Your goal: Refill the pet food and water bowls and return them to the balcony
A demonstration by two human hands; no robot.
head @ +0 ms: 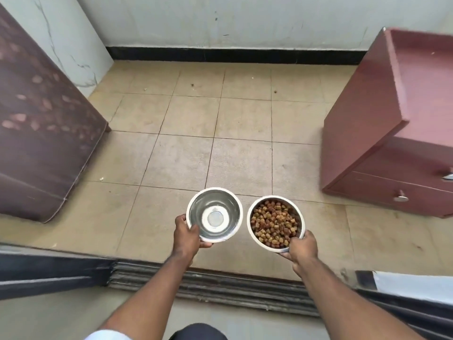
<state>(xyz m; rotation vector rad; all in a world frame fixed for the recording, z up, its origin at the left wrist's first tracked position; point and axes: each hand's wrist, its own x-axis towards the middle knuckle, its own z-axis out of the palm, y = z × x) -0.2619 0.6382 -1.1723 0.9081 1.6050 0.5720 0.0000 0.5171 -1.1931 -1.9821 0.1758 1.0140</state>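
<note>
My left hand point(187, 235) grips the near rim of a steel water bowl point(215, 204), thumb inside the rim; the bowl's shiny inside looks clear, and I cannot tell how much water is in it. My right hand point(302, 249) holds a second steel bowl point(255, 231) by its near edge, filled with brown kibble point(274, 223). Both bowls are held side by side in the air, level, over the beige tiled balcony floor point(220, 119), just past the sliding-door track point(213, 288).
A reddish-brown cabinet point(382, 123) with drawers and metal knobs stands on the right. A dark brown patterned slab point(41, 123) leans on the left. A white wall with a black skirting point(232, 54) closes the far side. A few crumbs lie on the tiles.
</note>
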